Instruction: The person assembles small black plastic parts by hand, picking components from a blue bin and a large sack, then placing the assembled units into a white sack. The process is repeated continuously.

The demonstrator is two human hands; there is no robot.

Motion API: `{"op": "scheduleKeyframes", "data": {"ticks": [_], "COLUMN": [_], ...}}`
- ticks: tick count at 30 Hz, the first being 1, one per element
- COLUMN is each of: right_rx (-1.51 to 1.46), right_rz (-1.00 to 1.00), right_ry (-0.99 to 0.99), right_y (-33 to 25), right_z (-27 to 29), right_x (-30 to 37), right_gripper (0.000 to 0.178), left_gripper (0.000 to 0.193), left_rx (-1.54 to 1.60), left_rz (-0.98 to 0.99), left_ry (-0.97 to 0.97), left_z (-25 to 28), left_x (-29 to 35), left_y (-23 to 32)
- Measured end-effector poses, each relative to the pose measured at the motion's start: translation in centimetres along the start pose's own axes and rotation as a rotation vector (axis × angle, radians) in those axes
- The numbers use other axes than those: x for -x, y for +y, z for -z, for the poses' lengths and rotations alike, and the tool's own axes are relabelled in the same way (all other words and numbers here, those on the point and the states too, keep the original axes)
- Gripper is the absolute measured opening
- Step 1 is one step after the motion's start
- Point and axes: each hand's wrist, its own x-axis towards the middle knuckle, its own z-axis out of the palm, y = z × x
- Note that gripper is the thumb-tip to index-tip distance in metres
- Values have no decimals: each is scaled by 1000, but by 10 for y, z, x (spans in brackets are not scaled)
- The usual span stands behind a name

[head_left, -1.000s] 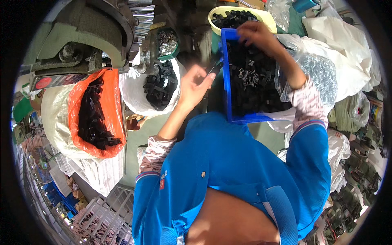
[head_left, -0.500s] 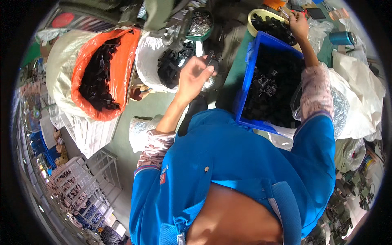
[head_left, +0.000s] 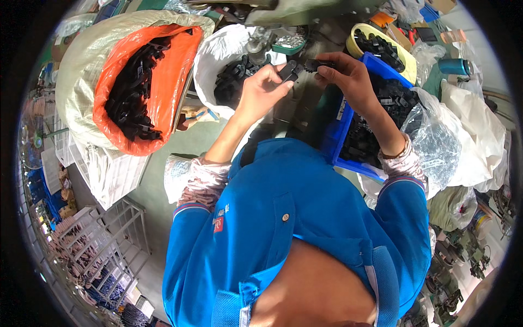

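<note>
Left hand (head_left: pixel 260 92) pinching one black part (head_left: pixel 291 71), right hand (head_left: pixel 351 80) pinching a second black part (head_left: pixel 312 65), off the blue bin (head_left: pixel 333 136)'s left edge, grips best steadied with facing ends aligned.

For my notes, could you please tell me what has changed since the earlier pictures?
The right hand has come from near the yellow tub to beside the left hand and now pinches a small black part. The left hand still holds its black piece.

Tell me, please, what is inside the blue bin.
The blue bin holds a heap of black parts; its bottom is hidden beneath them, and the right forearm covers part of the heap.
</note>
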Motion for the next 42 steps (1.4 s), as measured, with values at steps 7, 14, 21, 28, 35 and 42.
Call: {"op": "scheduleKeyframes", "data": {"ticks": [7,14,21,28,35,42], "right_rx": [331,464,505,619,574,323], "right_rz": [118,295,401,541,431,83], "right_ry": [76,108,164,284,302,293], "right_y": [3,1,12,12,12,19], "right_z": [-39,-72,-89,-98,-99,-93], "right_x": [-20,-41,-65,-86,-93,-99], "right_gripper": [28,27,29,28,23,27], "left_gripper": [24,28,18,15,39,31], "left_rx": [-246,-450,-713,-726,-735,-762], "left_rz": [-115,-319,-512,-602,-526,-336], "left_ry": [-66,-167,-280,-316,-379,-507], "left_z": [44,84,118,138,144,142], "left_x": [1,-14,-45,-77,-97,-111], "left_y": [13,25,33,40,43,39]}}
